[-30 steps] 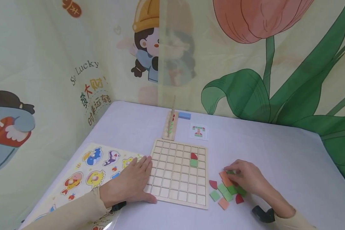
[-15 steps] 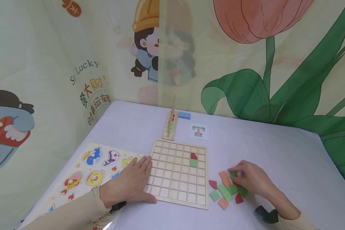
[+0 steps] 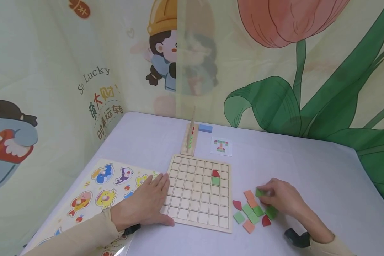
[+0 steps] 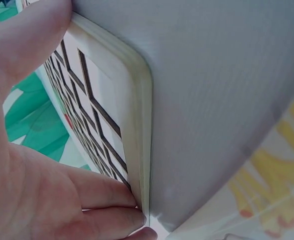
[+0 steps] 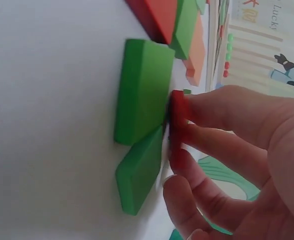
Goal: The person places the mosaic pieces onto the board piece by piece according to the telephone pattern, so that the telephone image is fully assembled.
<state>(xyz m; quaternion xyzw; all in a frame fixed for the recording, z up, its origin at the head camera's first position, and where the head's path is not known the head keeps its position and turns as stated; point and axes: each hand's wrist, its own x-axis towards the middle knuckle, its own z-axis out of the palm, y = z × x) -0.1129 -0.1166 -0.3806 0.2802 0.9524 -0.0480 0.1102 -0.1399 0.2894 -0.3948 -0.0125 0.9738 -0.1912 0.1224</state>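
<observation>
My left hand rests with fairly straight fingers along the left edge of a wooden grid board; its thumb lies by the near corner. A red quarter-round tile and a green square tile sit in neighbouring cells. To the right of the board, my right hand is over a loose tile pile. In the right wrist view its thumb and fingers pinch a red tile, close beside green tiles. The head view hides that red tile; a green tile shows near the fingertips.
Loose orange tiles and red ones lie right of the board. Behind it stand a wooden bead rack, a blue block and a pattern card. A sea-animal puzzle sheet lies at left.
My right hand has shifted slightly right, uncovering more orange and green tiles in the pile. The left hand and the tiles on the board have stayed put.
</observation>
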